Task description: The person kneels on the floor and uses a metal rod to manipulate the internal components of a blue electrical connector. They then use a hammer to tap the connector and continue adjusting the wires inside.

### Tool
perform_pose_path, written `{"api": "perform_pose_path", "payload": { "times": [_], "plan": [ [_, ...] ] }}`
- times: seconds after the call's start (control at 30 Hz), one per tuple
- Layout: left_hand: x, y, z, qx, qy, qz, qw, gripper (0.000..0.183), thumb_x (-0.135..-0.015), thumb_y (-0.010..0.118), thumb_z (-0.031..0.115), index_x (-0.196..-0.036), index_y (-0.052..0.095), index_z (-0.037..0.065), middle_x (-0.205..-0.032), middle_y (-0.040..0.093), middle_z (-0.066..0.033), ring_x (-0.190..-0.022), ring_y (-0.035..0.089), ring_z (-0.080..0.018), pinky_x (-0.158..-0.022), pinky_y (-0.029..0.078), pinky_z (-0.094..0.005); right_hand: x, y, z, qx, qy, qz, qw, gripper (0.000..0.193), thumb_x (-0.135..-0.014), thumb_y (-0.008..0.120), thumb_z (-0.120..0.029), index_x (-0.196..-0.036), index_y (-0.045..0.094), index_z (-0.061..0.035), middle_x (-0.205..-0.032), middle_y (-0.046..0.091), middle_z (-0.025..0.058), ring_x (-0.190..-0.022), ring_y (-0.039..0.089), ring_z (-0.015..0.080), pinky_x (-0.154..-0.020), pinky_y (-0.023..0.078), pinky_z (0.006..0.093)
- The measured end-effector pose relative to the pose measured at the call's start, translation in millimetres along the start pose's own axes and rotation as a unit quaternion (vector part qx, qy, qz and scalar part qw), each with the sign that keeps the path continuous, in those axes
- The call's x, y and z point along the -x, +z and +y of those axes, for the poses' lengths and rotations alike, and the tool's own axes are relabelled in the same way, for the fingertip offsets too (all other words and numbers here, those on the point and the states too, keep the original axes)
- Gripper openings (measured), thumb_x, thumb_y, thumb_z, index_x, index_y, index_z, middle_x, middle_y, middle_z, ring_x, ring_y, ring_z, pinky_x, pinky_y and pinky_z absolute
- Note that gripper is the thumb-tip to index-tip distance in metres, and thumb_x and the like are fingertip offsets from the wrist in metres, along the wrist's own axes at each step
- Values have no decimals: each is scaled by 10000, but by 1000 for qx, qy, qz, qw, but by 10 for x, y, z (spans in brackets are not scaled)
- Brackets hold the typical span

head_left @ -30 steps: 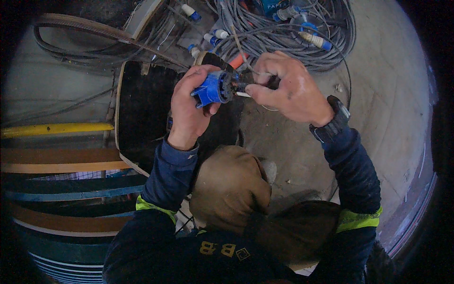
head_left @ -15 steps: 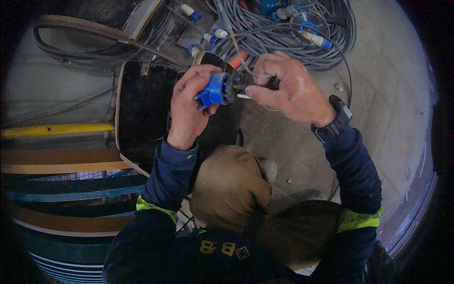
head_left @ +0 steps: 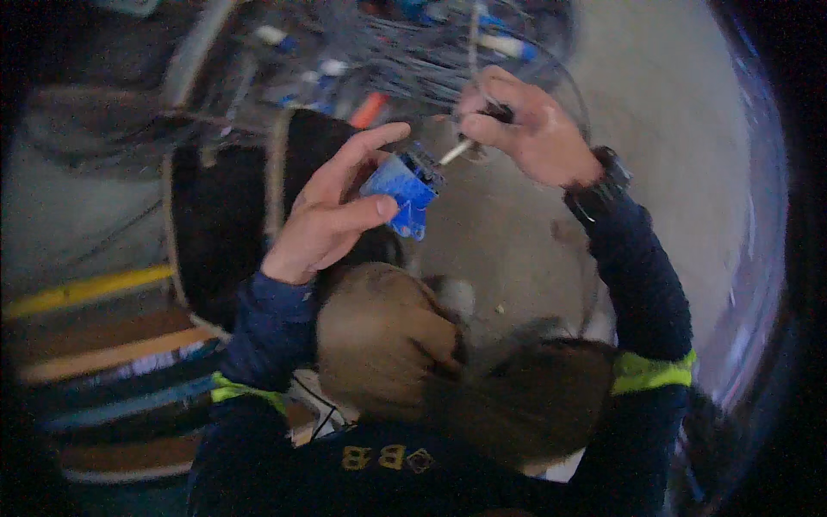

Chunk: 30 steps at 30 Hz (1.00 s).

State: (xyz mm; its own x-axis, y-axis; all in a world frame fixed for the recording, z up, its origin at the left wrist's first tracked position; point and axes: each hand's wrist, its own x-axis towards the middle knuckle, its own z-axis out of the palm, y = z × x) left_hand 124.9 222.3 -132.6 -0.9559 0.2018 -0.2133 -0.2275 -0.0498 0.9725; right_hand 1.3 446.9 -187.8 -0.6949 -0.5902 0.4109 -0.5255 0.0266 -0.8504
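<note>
My left hand (head_left: 332, 202) is closed around a blue industrial connector (head_left: 401, 191), thumb across its side and index finger stretched past its top. The connector is tilted, its dark inner part with contacts facing up and right. To the upper right, my right hand (head_left: 530, 129) pinches a slim screwdriver-like tool (head_left: 455, 152) with a dark handle and pale shaft. The tip points down-left at the connector's dark end; blur hides whether it touches. A thin grey cable (head_left: 473, 43) comes down to my right fingers; whether they grip it too is unclear.
Coiled grey cables (head_left: 405, 56) with blue-and-white plugs (head_left: 508, 46) lie on the floor ahead. Black boards (head_left: 220, 224) stand left, beside a yellow bar (head_left: 90, 291) and stacked panels. My brown-clad knee (head_left: 379, 336) is below my hands. An orange piece (head_left: 369, 110) lies by the cables.
My right hand has drawn up, away from the connector. My left hand has turned the connector and moved slightly down, its index finger now extended. The view has shifted and blurred.
</note>
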Motion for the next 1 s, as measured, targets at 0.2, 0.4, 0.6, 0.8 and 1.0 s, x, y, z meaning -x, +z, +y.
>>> {"api": "perform_pose_path", "payload": {
  "times": [0.2,0.4,0.6,0.8,1.0],
  "plan": [
    [-630,764,-524,-216,-184,-202,937,642,-742,768,120,-1300,459,43,-1147,563,-78,-1059,547,-187,-936,449,-344,1464,-573,414,13,234,194,952,364,-1000,528,-314,-1189,611,-14,-1077,664,78,-953,618,178,-846,487,334],
    [-1102,1130,-1775,-410,-146,-283,855,694,-704,776,198,-1262,385,65,-1046,589,-182,-894,623,-274,-703,507,-393,3659,-633,661,235,501,390,736,274,-963,528,-245,-1077,699,-64,-942,687,168,-895,652,270,-806,484,361],
    [-1383,828,-2589,-499,-95,-303,806,692,-720,767,198,-1290,391,85,-1122,598,-230,-977,631,-376,-796,514,-425,4807,-150,1084,449,523,381,617,269,-925,593,-275,-1107,700,-108,-966,675,161,-920,621,326,-817,488,415],
    [-1846,471,-2645,-491,-90,-387,775,337,-823,672,122,-1141,571,74,-1175,597,-140,-1059,603,-356,-910,482,-434,4834,54,1107,530,482,264,646,474,-819,719,-281,-1235,588,-96,-1111,580,193,-995,567,390,-830,469,474],
    [-1946,445,-2457,-615,292,-387,622,179,-873,640,198,-1033,623,120,-1035,586,-118,-986,596,-319,-895,455,-450,4546,114,1228,439,535,209,691,493,-824,725,-280,-1248,559,-93,-1111,571,190,-1012,559,390,-837,466,473]
  ]
}}
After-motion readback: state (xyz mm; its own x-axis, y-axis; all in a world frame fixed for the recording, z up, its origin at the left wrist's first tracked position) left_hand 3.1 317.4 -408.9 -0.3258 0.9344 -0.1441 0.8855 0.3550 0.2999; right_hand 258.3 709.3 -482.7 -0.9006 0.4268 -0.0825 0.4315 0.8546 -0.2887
